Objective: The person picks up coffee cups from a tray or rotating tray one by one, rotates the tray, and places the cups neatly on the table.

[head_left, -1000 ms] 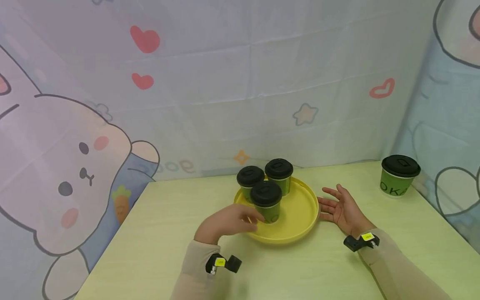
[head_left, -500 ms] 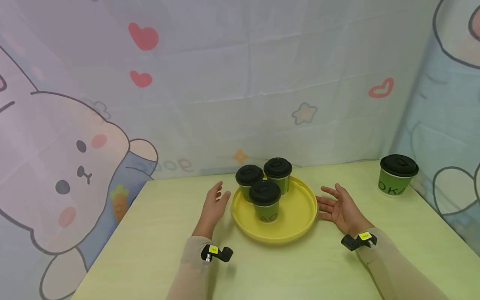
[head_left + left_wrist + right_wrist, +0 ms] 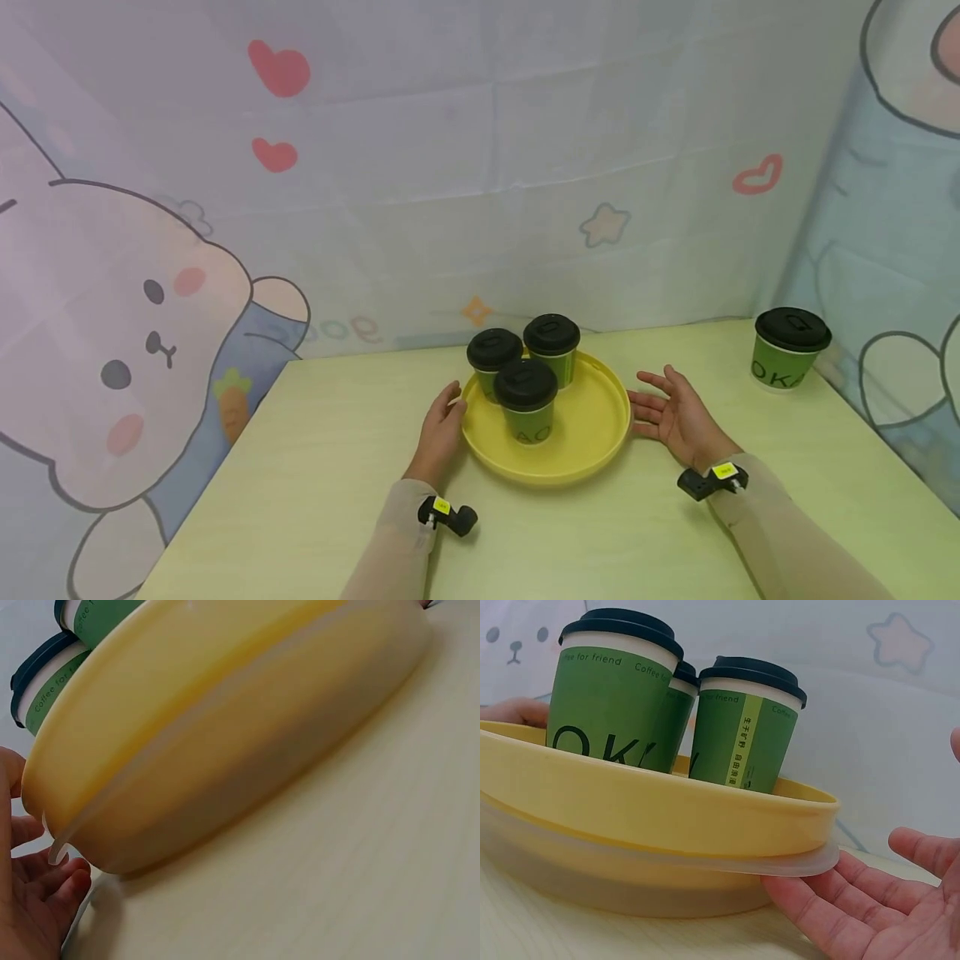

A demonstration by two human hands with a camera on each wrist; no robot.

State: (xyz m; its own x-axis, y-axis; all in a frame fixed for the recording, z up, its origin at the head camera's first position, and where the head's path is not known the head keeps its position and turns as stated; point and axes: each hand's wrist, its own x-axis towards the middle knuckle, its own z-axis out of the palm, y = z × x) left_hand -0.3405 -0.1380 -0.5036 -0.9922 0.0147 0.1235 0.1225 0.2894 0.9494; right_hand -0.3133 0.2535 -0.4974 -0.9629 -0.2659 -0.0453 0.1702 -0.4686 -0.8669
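Observation:
A round yellow tray [image 3: 592,425] rests on the table, bearing three green paper coffee cups with black lids. The front cup [image 3: 529,412] stands before the back-left cup [image 3: 489,367] and the back-right cup [image 3: 553,354]. At the tray's left edge is my left hand [image 3: 438,437]; in the left wrist view its thumb lies by the rim and its fingertips [image 3: 75,883] are near the lower lip. My right hand [image 3: 693,429] lies palm up at the right edge. In the right wrist view its extended fingers [image 3: 802,904] reach under the lip, thumb apart.
Another lidded green coffee cup [image 3: 786,354] stands apart at the table's back right. Behind the pale yellow table [image 3: 337,467] hangs a cartoon-printed cloth [image 3: 420,150], with more cloth along the right side.
My left hand has moved away from the front cup, left around the tray, and then in to its left edge. The right hand has stayed at the right edge.

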